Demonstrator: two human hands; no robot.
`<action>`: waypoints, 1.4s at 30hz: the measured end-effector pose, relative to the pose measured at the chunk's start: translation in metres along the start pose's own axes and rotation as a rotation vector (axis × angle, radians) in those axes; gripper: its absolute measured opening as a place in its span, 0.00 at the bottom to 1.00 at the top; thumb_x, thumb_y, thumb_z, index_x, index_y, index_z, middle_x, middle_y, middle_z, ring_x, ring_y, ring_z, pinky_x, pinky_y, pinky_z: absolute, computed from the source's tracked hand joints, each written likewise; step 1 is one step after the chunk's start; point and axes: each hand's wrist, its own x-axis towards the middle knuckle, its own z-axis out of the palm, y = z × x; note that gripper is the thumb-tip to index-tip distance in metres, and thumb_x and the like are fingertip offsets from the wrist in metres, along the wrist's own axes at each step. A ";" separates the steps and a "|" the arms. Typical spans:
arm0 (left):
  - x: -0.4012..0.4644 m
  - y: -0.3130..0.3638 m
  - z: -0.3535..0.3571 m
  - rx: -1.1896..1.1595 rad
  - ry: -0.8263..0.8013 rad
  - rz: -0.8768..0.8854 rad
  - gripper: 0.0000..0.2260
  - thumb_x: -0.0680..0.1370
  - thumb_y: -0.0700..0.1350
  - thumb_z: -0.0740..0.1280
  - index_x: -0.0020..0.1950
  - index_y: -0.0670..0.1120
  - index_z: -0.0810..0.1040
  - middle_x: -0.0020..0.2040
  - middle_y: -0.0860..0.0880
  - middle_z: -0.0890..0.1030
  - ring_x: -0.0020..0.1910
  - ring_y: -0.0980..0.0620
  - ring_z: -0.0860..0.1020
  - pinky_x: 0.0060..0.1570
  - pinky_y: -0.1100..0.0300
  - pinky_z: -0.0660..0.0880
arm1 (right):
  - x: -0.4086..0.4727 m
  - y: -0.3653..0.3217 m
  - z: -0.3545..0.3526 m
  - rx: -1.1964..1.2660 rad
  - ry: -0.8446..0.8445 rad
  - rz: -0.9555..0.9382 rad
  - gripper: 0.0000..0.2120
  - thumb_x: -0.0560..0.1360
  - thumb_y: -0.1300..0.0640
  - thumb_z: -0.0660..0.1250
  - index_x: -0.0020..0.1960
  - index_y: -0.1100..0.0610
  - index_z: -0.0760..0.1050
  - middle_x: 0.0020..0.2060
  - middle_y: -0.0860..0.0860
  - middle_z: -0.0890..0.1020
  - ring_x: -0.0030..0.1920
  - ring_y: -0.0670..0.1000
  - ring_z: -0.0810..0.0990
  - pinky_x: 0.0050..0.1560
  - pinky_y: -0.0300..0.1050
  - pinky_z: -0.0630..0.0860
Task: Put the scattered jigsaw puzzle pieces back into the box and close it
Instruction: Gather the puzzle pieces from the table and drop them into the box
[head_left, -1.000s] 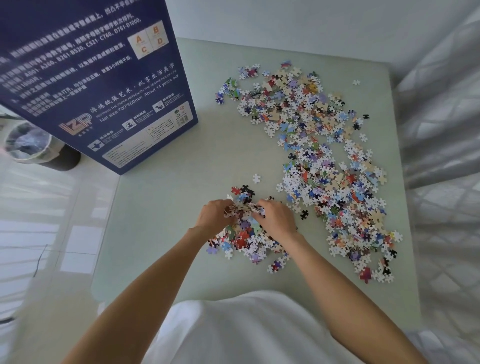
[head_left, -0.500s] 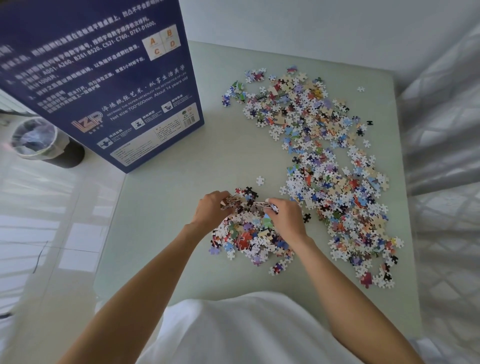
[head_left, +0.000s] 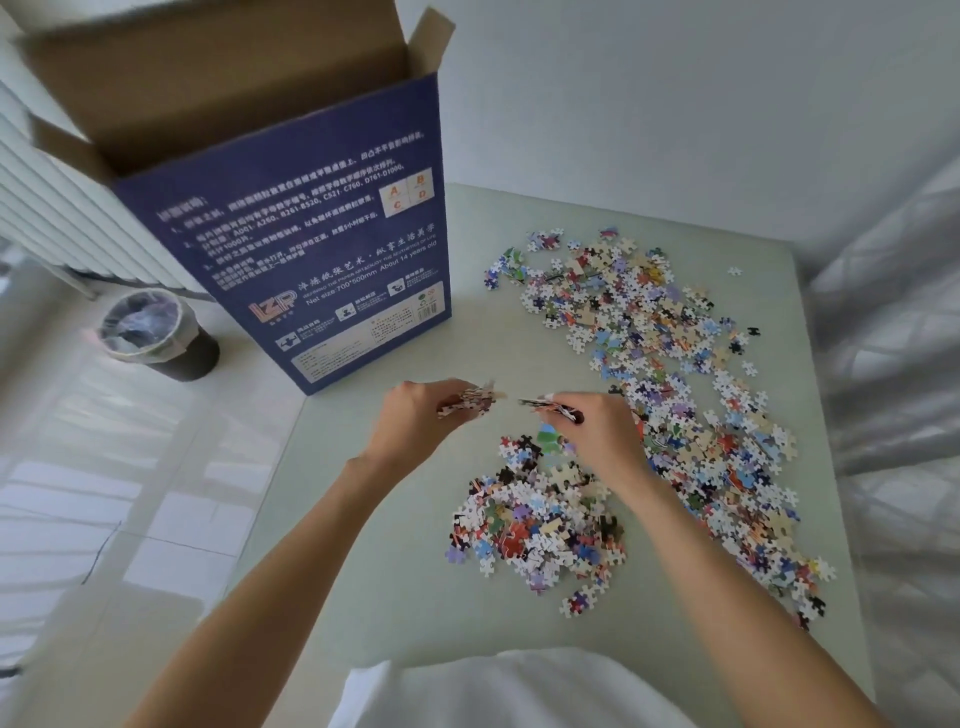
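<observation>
My left hand (head_left: 415, 421) gripping clump of puzzle pieces (head_left: 470, 401); right hand (head_left: 597, 431) pinching another handful (head_left: 550, 408). Both hovering above near pile (head_left: 535, 525). Open box (head_left: 311, 234) standing far left on table (head_left: 395, 571).

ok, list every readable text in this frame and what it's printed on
All on the tall dark blue cardboard puzzle box, standing open on the pale green table:
"LZP": orange logo, lower left of the panel.
"A", "B", "C", "D": white square grid, upper right.
"Net size 700*500mm About 14 years old": white slanted line, mid panel.
"C521-C760, D761-D1000": in the numbered instructions; earlier codes blurred.
Chinese lines, bottom label and barcode: too small or blurred.
Nothing else carries text.
</observation>
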 end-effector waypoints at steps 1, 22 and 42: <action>0.004 0.005 -0.017 0.000 0.053 0.046 0.10 0.73 0.47 0.72 0.52 0.48 0.82 0.43 0.52 0.85 0.40 0.54 0.82 0.39 0.65 0.75 | 0.009 -0.010 -0.008 0.002 0.013 -0.045 0.13 0.71 0.59 0.71 0.55 0.62 0.80 0.42 0.55 0.84 0.23 0.33 0.69 0.29 0.24 0.68; 0.097 0.001 -0.249 0.359 0.400 -0.145 0.15 0.75 0.45 0.68 0.62 0.46 0.77 0.54 0.42 0.82 0.53 0.42 0.79 0.52 0.54 0.73 | 0.209 -0.223 -0.107 -0.038 0.344 -0.751 0.11 0.72 0.57 0.69 0.52 0.58 0.82 0.37 0.54 0.83 0.34 0.46 0.74 0.35 0.29 0.64; 0.078 -0.016 -0.245 0.188 0.404 -0.056 0.05 0.75 0.47 0.68 0.49 0.52 0.83 0.40 0.55 0.82 0.39 0.60 0.79 0.42 0.69 0.74 | 0.248 -0.260 -0.059 -0.248 -0.160 -0.603 0.10 0.71 0.54 0.71 0.52 0.53 0.81 0.46 0.48 0.82 0.46 0.47 0.79 0.50 0.43 0.74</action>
